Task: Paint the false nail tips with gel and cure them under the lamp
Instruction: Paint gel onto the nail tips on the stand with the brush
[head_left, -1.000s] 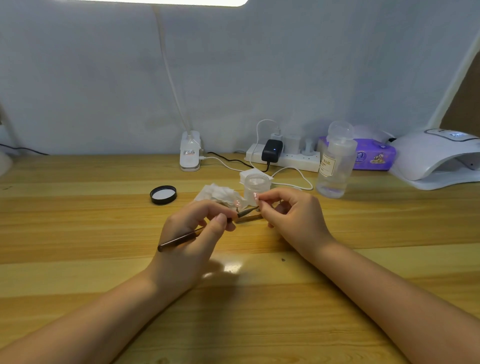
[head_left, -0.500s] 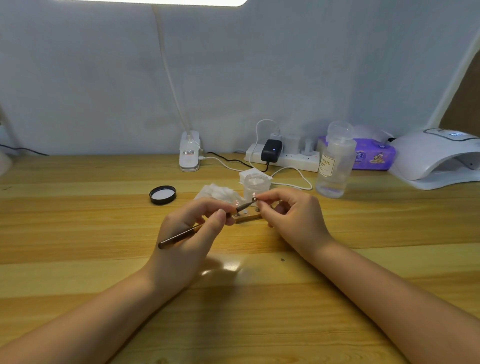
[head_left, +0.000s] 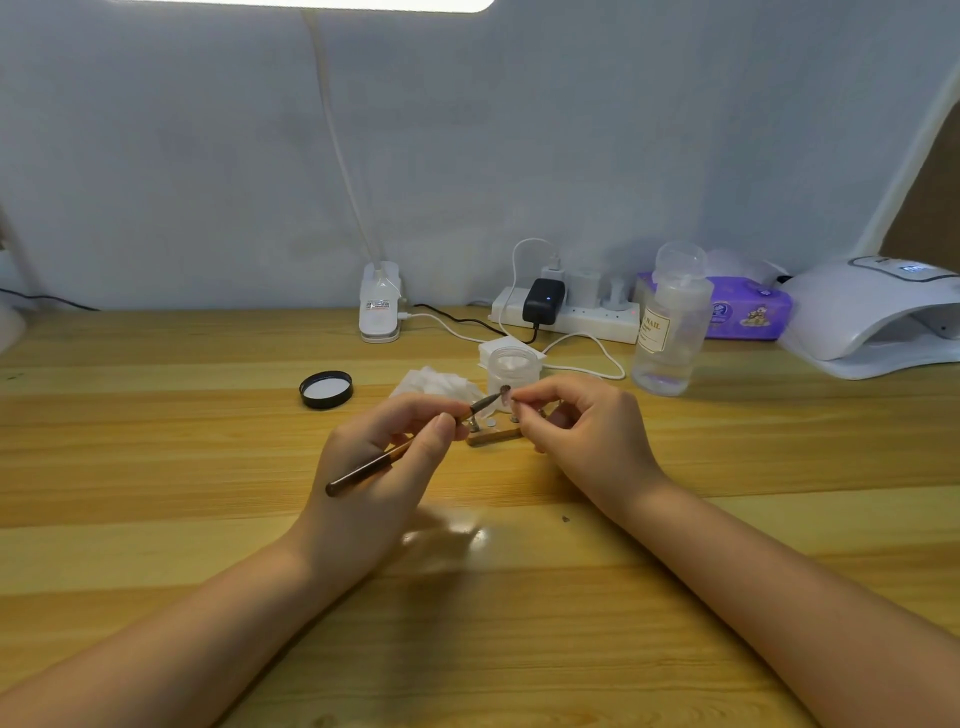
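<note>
My left hand (head_left: 387, 457) grips a dark thin brush (head_left: 395, 457), its tip raised toward my right fingertips. My right hand (head_left: 582, 431) pinches a small false nail tip (head_left: 516, 399) just above a little wooden stand (head_left: 493, 434) with metal pegs. The brush tip meets the nail tip in front of a small clear jar (head_left: 511, 371). The white curing lamp (head_left: 872, 312) stands at the far right of the table, its opening facing left.
A black jar lid (head_left: 325, 388) lies left of the hands, with crumpled white wipes (head_left: 434, 383) beside the jar. A clear pump bottle (head_left: 670, 327), a purple tissue pack (head_left: 748, 312), a power strip (head_left: 571, 312) with cables and a desk lamp clamp (head_left: 380, 306) line the back.
Both hands have lifted slightly; the brush tip has risen from near the stand up to the nail tip pinched in my right fingers.
</note>
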